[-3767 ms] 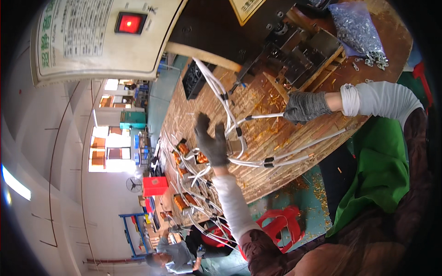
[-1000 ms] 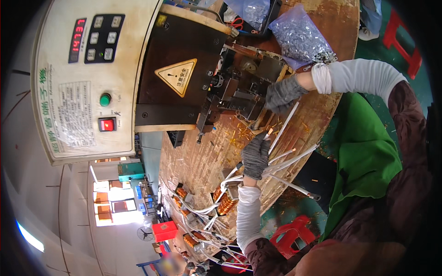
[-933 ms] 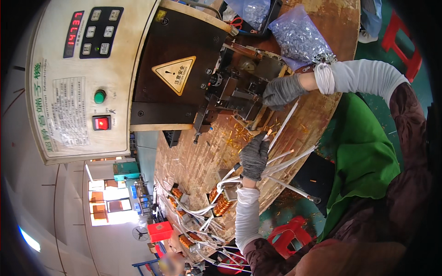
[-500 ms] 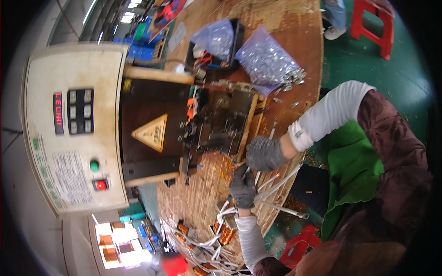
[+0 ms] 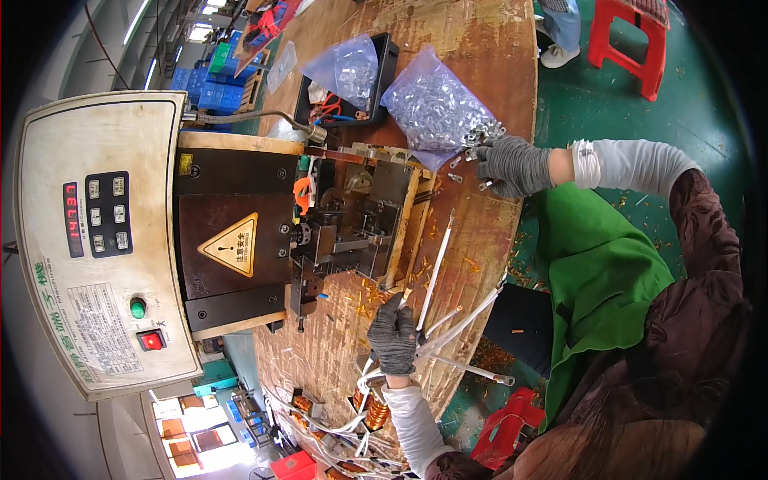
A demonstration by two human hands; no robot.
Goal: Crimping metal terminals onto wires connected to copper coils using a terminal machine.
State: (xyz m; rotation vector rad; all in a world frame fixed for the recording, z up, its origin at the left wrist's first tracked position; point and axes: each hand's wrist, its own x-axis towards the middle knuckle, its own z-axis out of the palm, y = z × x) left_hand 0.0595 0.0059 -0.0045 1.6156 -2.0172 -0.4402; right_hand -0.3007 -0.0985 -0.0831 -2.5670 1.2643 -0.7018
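Observation:
My left hand (image 5: 394, 336), in a grey glove, is closed around a wire (image 5: 406, 294) whose bare copper end sticks out past the fingers, near the front of the crimping machine (image 5: 240, 232). My right hand (image 5: 516, 166), gloved the same way, reaches over a small heap of silver cable lugs (image 5: 485, 132). Its bent fingers touch the heap's near side, with thumb and fingers apart. The lugs spill from the mouth of a clear bluish bag (image 5: 440, 104) full of them. Several loose lugs (image 5: 455, 178) lie beside that hand.
White-sleeved wires (image 5: 437, 264) lie by my left hand, some over the table edge. Copper coils (image 5: 376, 414) with leads sit lower down. A black tray (image 5: 386, 72) holds another bag and red-handled tools. Copper scraps litter the wooden table (image 5: 512, 48). A red stool (image 5: 632, 48) stands beyond it.
My right hand has left its place beside my left hand and moved up to the lug heap. The left hand still holds the wire. The machine's display reading differs, and the view has shifted.

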